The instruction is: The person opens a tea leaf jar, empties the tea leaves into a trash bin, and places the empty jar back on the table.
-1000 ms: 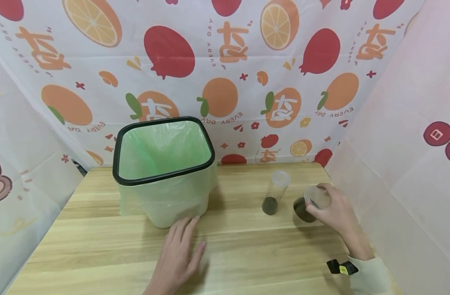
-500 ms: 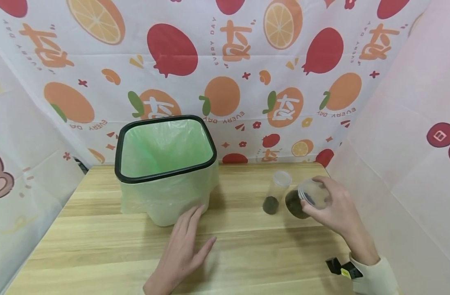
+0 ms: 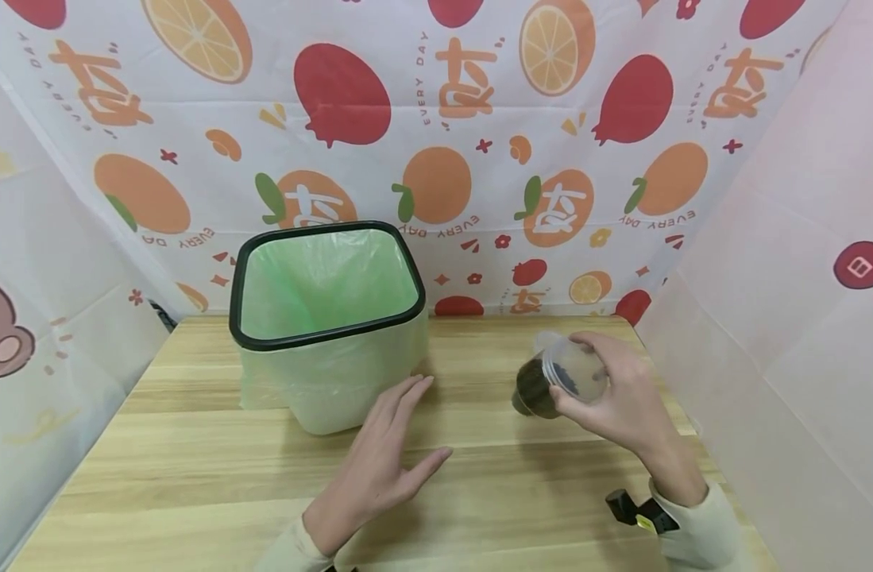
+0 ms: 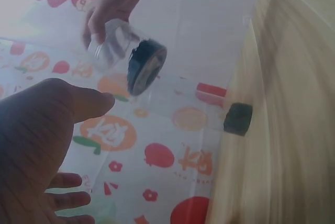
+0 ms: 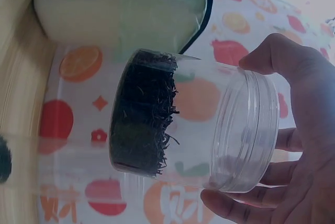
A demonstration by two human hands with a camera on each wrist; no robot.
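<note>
My right hand (image 3: 625,397) grips a wide clear jar (image 5: 193,122) around its lidded end, thumb on one side and fingers on the other. Dark, thin shreds like loose tea leaves (image 5: 144,114) fill the bottom part of the jar. It is held above the table, tilted to the left. Behind it in the head view stands a narrow clear tube (image 3: 546,340), mostly hidden, with dark stuff (image 4: 238,119) at its bottom. My left hand (image 3: 386,457) hovers over the table in front of the bin, fingers straight and thumb spread, holding nothing.
A bin (image 3: 336,397) with a black rim and a pale green liner stands at the back left of the wooden table (image 3: 193,492). Fruit-print cloth (image 3: 436,119) hangs behind it, and plainer sheets close in both sides.
My right hand has lifted the jar and carried it left, in front of the tube. My left hand has moved right and a little forward.
</note>
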